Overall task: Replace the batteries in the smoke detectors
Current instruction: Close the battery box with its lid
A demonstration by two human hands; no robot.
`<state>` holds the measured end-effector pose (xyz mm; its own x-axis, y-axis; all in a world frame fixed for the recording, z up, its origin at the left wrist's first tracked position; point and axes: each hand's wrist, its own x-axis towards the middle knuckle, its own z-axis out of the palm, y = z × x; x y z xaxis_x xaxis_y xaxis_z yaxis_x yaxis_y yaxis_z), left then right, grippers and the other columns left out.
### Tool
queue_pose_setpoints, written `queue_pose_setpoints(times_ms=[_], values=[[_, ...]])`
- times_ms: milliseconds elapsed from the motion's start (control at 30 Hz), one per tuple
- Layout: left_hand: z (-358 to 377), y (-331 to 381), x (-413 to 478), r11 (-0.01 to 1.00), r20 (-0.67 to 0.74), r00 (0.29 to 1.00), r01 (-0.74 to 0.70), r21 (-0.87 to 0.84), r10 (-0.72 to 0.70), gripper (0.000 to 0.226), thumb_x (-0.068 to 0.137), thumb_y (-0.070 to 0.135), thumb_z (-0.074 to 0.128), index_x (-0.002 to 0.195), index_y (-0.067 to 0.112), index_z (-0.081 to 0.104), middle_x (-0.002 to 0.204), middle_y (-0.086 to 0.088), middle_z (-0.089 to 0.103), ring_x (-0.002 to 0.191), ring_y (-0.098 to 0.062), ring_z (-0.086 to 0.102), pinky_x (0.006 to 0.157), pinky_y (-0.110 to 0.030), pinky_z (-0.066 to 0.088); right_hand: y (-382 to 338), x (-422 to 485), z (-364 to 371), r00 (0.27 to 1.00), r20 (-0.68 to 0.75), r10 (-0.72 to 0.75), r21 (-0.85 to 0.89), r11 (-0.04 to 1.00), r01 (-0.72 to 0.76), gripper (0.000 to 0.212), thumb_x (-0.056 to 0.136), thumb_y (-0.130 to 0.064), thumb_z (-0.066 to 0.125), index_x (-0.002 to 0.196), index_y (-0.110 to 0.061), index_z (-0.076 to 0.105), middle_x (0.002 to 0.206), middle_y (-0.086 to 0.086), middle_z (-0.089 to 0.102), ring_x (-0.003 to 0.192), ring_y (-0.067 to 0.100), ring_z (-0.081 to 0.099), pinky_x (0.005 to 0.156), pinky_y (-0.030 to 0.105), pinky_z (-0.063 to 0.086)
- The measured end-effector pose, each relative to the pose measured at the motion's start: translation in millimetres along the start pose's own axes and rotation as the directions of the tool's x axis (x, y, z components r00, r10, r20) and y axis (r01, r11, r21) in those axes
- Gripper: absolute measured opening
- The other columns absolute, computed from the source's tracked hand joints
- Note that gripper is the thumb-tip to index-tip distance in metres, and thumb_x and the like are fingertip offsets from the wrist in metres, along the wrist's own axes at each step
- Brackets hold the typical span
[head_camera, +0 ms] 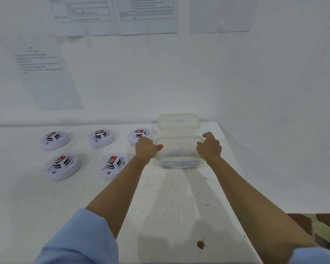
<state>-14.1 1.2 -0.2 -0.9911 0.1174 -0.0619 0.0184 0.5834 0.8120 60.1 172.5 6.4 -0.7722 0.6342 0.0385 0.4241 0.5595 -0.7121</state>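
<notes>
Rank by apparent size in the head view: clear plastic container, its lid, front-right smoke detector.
1. clear plastic container.
2. lid and front-right smoke detector: about alike; the lid is seen slanted, so unranked.

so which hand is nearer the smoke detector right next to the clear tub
Left. The left hand grips the left side of the tub, right in front of that detector. The right hand grips the opposite side, with the tub between.

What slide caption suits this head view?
Left hand and right hand grip a clear plastic container on the white table, beside five smoke detectors.
</notes>
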Motion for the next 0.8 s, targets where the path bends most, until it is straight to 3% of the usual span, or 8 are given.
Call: queue_pose_setpoints(times_ms=[67,167,233,300,367,433,600,800], values=[[0.7,-0.1,-1.1,0.998,-0.004,1.0,0.026,-0.061,-0.027,0.044,0.082,0.022,0.07,0.116,-0.003,0.057,0.108,-0.012,0.061,0.099,-0.031,0.062,0.084,-0.033,0.052,1.1,1.2,0.7,1.0,0.002,-0.013,-0.008,1.0,0.013,0.039,0.091,-0.011,0.048,0.13,-0.007,0.039,0.115,0.016,0.061,0.107,0.031,0.057,0.082,0.028,0.039],[-0.5,-0.2,-2.1,0.997,0.006,1.0,0.023,-0.074,-0.023,0.058,0.082,0.022,0.07,0.131,-0.001,0.047,0.133,-0.015,0.05,0.114,-0.031,0.055,0.097,-0.041,0.048,3.0,4.3,-0.1,1.0,0.021,-0.022,-0.036,0.999,0.023,0.038,0.092,-0.013,0.049,0.129,-0.008,0.039,0.114,0.015,0.061,0.106,0.031,0.057,0.076,0.026,0.035],[-0.9,2.0,-3.8,1.0,0.036,0.999,-0.017,-0.003,0.017,0.057,0.086,0.022,0.066,0.133,-0.001,0.043,0.136,-0.016,0.047,0.12,-0.03,0.05,0.1,-0.041,0.045,0.6,6.1,-2.6,0.997,0.073,-0.024,-0.125,0.992,0.033,0.039,0.093,-0.014,0.047,0.13,-0.009,0.036,0.117,0.015,0.058,0.108,0.032,0.055,0.076,0.029,0.037],[0.6,6.9,-8.5,0.973,0.063,0.993,-0.109,0.202,0.098,0.052,0.091,0.021,0.057,0.135,-0.001,0.039,0.135,-0.017,0.047,0.123,-0.029,0.046,0.101,-0.033,0.04,-6.2,8.6,-5.1,0.99,0.137,-0.026,-0.266,0.962,0.062,0.043,0.092,-0.011,0.045,0.133,-0.009,0.032,0.122,0.015,0.053,0.111,0.032,0.053,0.08,0.033,0.04],[3.4,12.7,-14.4,0.922,0.076,0.963,-0.268,0.281,0.257,0.047,0.092,0.012,0.051,0.136,0.003,0.036,0.138,-0.016,0.043,0.127,-0.026,0.042,0.1,-0.027,0.032,-15.2,12.3,-4.6,0.98,0.175,-0.089,-0.396,0.905,0.153,0.052,0.091,-0.007,0.041,0.14,-0.011,0.026,0.133,0.017,0.044,0.122,0.032,0.045,0.097,0.037,0.037],[5.0,16.1,-18.8,0.884,0.139,0.912,-0.41,0.225,0.387,0.048,0.09,0.009,0.052,0.136,0.009,0.04,0.144,-0.008,0.039,0.131,-0.019,0.037,0.101,-0.019,0.027,-22.1,16.3,1.1,0.945,0.232,-0.232,-0.427,0.848,0.313,0.052,0.092,-0.009,0.039,0.142,-0.016,0.026,0.146,0.015,0.031,0.134,0.029,0.033,0.112,0.04,0.022],[-0.3,10.3,-24.6,0.886,0.456,0.841,-0.418,0.203,0.292,0.082,0.075,0.038,0.074,0.143,0.019,0.031,0.151,0.002,0.03,0.138,-0.017,0.028,0.114,-0.033,0.024,-20.7,23.1,17.8,0.826,0.425,-0.371,-0.265,0.821,0.505,0.041,0.099,-0.027,0.031,0.139,-0.021,0.036,0.149,0.004,0.034,0.138,0.02,0.029,0.115,0.04,0.011],[-3.3,12.6,-31.3,0.759,0.453,0.816,-0.538,0.367,0.359,0.088,0.071,0.041,0.077,0.143,0.017,0.032,0.151,0.0,0.03,0.137,-0.017,0.03,0.11,-0.029,0.025,-18.2,22.6,19.4,0.825,0.445,-0.349,-0.308,0.805,0.507,0.043,0.098,-0.034,0.031,0.139,-0.023,0.036,0.144,0.011,0.038,0.133,0.029,0.033,0.11,0.039,0.02]])
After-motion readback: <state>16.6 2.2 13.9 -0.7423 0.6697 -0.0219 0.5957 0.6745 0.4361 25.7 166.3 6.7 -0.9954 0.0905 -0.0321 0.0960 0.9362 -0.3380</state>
